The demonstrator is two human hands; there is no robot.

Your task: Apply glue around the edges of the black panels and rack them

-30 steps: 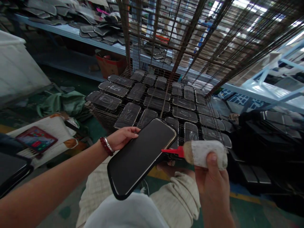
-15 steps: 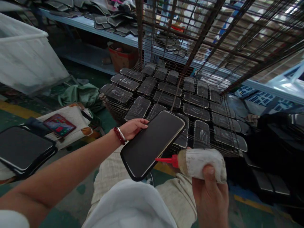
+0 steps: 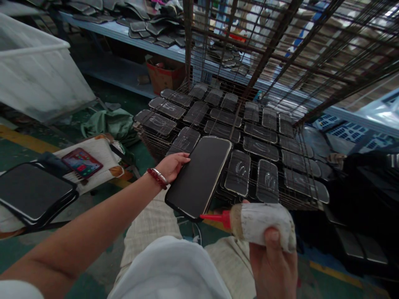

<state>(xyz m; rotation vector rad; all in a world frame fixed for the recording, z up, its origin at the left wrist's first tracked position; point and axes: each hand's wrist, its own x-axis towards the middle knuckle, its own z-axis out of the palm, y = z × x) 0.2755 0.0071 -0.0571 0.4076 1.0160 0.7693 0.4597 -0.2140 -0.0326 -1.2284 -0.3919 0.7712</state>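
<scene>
My left hand [image 3: 173, 167] grips the left edge of a flat black panel with rounded corners [image 3: 201, 176], thumb on top and the other fingers hidden beneath. A thin pale line runs along the panel's right edge. Wrapped in my right hand [image 3: 274, 259] is a white squeeze bottle [image 3: 263, 224], lying on its side with a red nozzle [image 3: 215, 217]. The nozzle's tip is at the panel's near right corner; whether it touches cannot be made out. Behind the panel, several similar black pieces [image 3: 238, 172] lie in rows on a wire rack [image 3: 149, 145].
An upright wire grid [image 3: 255, 54] rises behind the rows. On the left, a stool [image 3: 104, 155] carries a phone [image 3: 81, 162] and stacked black panels [image 3: 34, 193]. A white bin [image 3: 40, 79] stands farther back, near a shelf [image 3: 115, 31] loaded with black pieces and a cardboard box [image 3: 163, 74].
The panel has turned to a steeper angle in my left hand. The nozzle tip has gone from the panel's right edge to its near corner, slightly lower in view.
</scene>
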